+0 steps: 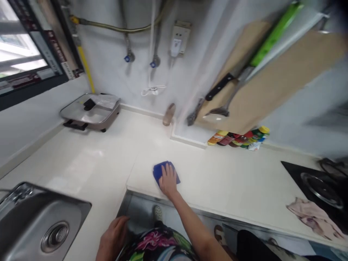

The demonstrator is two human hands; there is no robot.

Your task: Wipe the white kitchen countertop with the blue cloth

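Observation:
My right hand [169, 180] presses down on a folded blue cloth [158, 171] on the white countertop [217, 177], close to its front edge. The fingers lie across the cloth and hold it against the surface. Low in the view, my left hand [114, 233] is beside the inner corner of the counter, nearest to the sink side. Its fingers are loosely bent and hold nothing that I can see; some are hidden behind the hand.
A steel sink [81, 210] is at left, an electric pan [100, 125] in the back corner. A small brown jar [169, 115], condiment bottles [217, 137] and hanging utensils line the wall. At right are a black stove [296, 174] and pink cloth [312, 217]. Another person's dark-clothed leg [252, 246] shows below.

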